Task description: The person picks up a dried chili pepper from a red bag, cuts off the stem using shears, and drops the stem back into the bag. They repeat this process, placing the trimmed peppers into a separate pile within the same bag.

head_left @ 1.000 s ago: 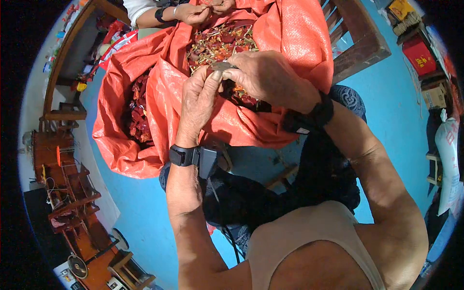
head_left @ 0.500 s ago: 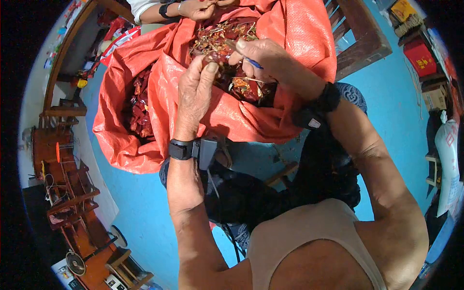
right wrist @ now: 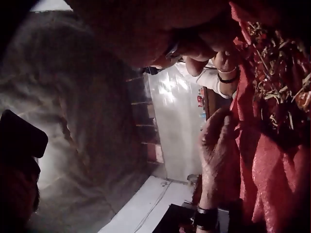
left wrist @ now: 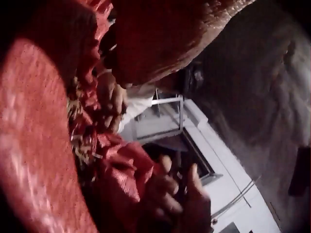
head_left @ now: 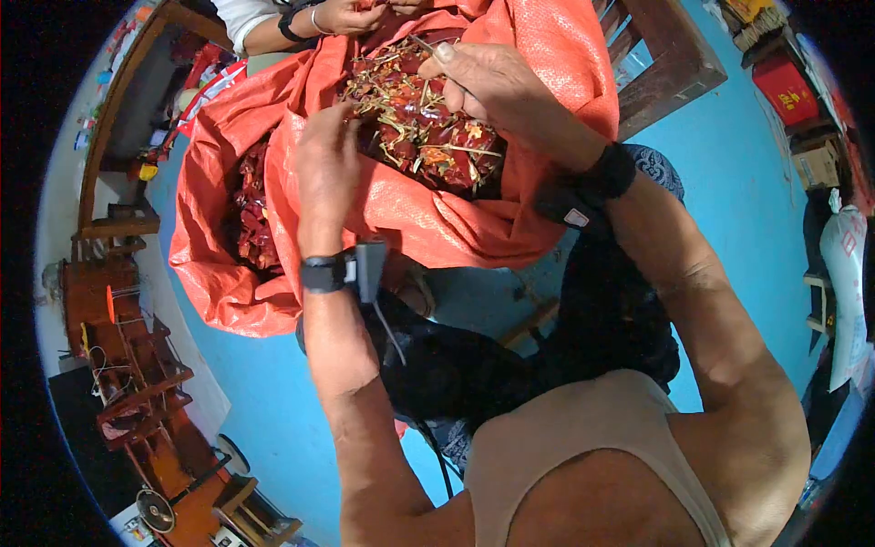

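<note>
My right hand hovers over the far side of the open orange woven sack. Between thumb and curled fingers it pinches a thin grey metal tool, its narrow end pointing out over the sack. Dried red chili peppers mixed with pale stems fill this sack. My left hand is motion-blurred above the fold between that sack and a second orange sack, which holds dark red chili pieces. The left fingers bend downward; I cannot tell whether they hold anything.
Another person's hands work at the far edge of the sack. A wooden chair stands at the back right. Along the left wall runs brown wooden furniture; at the right are a red box and a white bag.
Both hands were together over the sack, the left pinching a dark red chili. They have parted: the left moved left toward the second sack, the right rose slightly with its tool.
</note>
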{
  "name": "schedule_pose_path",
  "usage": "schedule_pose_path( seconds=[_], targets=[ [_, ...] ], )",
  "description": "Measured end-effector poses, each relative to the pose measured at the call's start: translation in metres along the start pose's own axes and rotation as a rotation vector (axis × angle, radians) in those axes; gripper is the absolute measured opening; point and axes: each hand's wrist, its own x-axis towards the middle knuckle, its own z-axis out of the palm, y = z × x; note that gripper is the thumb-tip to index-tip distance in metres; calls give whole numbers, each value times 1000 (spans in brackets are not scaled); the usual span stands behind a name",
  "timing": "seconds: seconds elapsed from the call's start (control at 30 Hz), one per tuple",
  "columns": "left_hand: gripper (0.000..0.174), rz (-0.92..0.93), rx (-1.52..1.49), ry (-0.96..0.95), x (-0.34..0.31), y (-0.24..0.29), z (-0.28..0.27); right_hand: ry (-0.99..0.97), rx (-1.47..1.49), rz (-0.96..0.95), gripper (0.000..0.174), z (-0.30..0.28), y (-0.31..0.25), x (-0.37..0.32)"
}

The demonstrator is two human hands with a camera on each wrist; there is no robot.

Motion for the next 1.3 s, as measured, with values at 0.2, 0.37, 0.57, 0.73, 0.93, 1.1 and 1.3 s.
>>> schedule_pose_path(
  seconds=[0.2,0.37,0.57,0.73,0.93,1.1,1.3],
  targets=[
    [11,-184,431,-237,7,0,19,22,-34,-7,42,-3,7,3],
    [16,-229,128,-96,4,7,8,67,-31,-79,36,-5,7,4],
    [13,-427,-807,66,-3,9,4,-51,-159,-77,33,-3,11,0],
    [12,-545,-971,154,0,26,1,-48,-219,-121,34,8,19,1],
    [14,-516,-1021,220,-4,40,6,-149,71,16,34,25,21,-7],
    [8,-139,-587,158,-11,63,11,-174,444,336,29,19,18,-8],
    [14,203,-313,184,-9,60,15,-230,718,375,13,9,7,-10]
  ],
)
